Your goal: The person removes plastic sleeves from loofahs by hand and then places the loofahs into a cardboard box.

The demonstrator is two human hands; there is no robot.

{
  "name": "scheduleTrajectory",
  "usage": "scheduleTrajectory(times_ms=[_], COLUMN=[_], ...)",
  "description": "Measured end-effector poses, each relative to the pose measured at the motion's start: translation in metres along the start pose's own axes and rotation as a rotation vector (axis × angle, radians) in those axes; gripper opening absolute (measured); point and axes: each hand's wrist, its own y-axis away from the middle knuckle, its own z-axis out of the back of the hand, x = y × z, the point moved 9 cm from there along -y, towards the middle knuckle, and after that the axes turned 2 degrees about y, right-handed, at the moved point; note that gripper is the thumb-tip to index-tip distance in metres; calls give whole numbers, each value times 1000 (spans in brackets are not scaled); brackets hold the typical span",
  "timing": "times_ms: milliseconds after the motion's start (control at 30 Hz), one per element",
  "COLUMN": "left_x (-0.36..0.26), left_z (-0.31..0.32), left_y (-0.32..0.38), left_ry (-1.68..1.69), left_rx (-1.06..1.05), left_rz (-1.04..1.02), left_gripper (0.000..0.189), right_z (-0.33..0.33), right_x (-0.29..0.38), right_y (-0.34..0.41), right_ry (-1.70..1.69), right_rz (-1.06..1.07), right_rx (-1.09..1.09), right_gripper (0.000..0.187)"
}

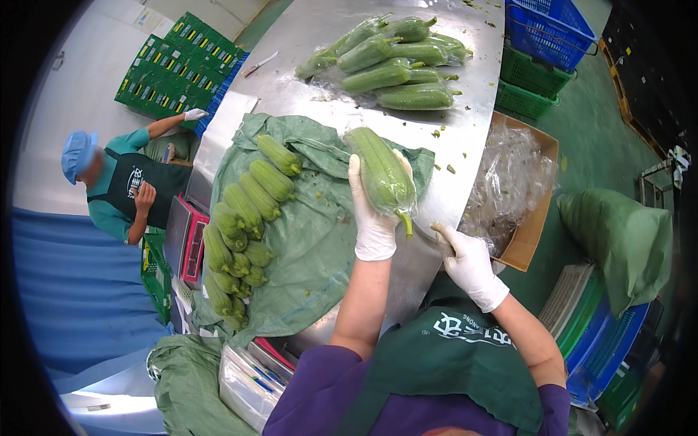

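My gloved left hand point(372, 231) holds a green luffa gourd point(380, 170) in clear plastic film, its cut stem pointing towards me. In my gloved right hand point(473, 267) is a small knife point(431, 241), its blade close to the stem; whether it touches cannot be told. Several unwrapped luffas point(242, 210) lie in a heap on a green woven sack point(311, 234) to the left. Film-wrapped luffas point(403, 62) are piled at the far part of the steel table point(338, 16).
A second knife point(260, 64) lies near the table's left edge. At right stands a cardboard box point(537, 229) of plastic film, below stacked crates point(537, 71). A co-worker point(131, 180) stands at left beside a red-framed scale point(192, 240). Trimmed scraps point(436, 133) dot the tabletop.
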Motion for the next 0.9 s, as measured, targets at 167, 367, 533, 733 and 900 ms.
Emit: scheduleTrajectory(times_ms=[167, 367, 533, 733, 900], left_x=[-4, -3, -7, -10, -8], left_z=[9, 18, 18, 8, 0], left_y=[-1, -1, -1, 2, 8], left_ry=[116, 186, 132, -4, -73], left_rx=[36, 33, 62, 206, 270], left_rz=[23, 57, 1, -89, -92], left_gripper=[48, 48, 49, 50, 51], right_z=[0, 0, -8, -16, -7], right_x=[-8, -8, -8, -12, -16], right_y=[5, 9, 12, 14, 16], right_ry=[-10, -15, -44, -40, 69], right_rz=[-46, -42, 29, 22, -64], right_rx=[-21, -4, -5, 49, -26], right_gripper=[25, 25, 20, 21, 34])
